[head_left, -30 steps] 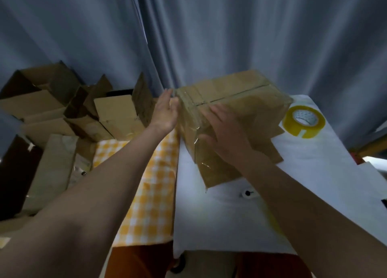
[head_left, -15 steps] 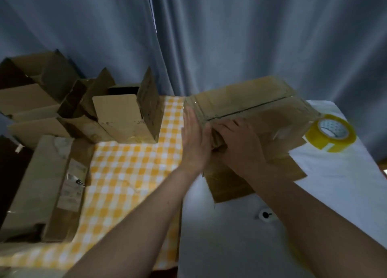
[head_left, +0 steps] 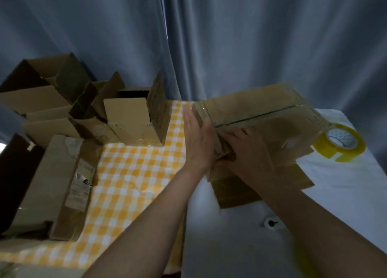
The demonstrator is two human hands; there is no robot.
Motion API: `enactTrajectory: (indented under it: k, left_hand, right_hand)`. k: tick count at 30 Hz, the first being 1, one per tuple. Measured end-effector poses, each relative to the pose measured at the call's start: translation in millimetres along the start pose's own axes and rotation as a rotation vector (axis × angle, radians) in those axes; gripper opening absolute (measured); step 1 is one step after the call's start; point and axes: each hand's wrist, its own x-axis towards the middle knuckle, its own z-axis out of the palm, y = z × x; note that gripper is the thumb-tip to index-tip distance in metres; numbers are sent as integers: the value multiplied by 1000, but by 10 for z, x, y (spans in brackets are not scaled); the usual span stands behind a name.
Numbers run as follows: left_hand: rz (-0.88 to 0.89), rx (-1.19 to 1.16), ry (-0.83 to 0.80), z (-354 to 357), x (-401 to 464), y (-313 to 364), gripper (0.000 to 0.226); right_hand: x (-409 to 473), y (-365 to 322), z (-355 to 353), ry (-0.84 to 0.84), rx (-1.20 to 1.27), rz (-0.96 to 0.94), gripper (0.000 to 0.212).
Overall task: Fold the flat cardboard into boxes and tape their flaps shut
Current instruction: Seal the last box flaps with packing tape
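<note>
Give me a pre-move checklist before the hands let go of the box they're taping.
1. Top seam of the box taped: ok, glossy tape runs along the seam.
2. Tape end pressed onto the near end face: cannot tell, the hands cover it.
3. Left hand bracing the box end: ok, flat with straight fingers against it.
4. Right hand on the box: ok, it rests over the near corner; its fingertips are hidden.
5. Tape roll within reach: ok, on the white cloth just right of the box.
6. Room to set the box aside: cannot tell, folded boxes crowd the left side on the checked cloth.
</note>
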Motion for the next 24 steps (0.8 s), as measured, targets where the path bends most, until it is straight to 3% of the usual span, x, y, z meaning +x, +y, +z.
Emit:
enactTrajectory:
  k: [3, 10, 14, 20, 24]
  left_hand:
    - [-9, -11, 7, 149, 436, 243, 67]
    - [-139, -120, 16, 162, 526, 67, 56]
    - [-111, -90, -57, 128, 359, 14, 58]
    - [-20, -274, -92, 162, -413, -105, 63]
    - [76, -318, 117, 236, -353, 18, 59]
  right_hand:
    - [-3, 14, -8, 18, 21, -19, 63]
    - [22, 31, 2, 49, -7, -35, 61]
    - [-16, 14, -17, 45, 10, -31, 62]
    - [0, -13, -45, 28, 32, -14, 54]
    - [-18, -17, -80, 55, 88, -50, 50]
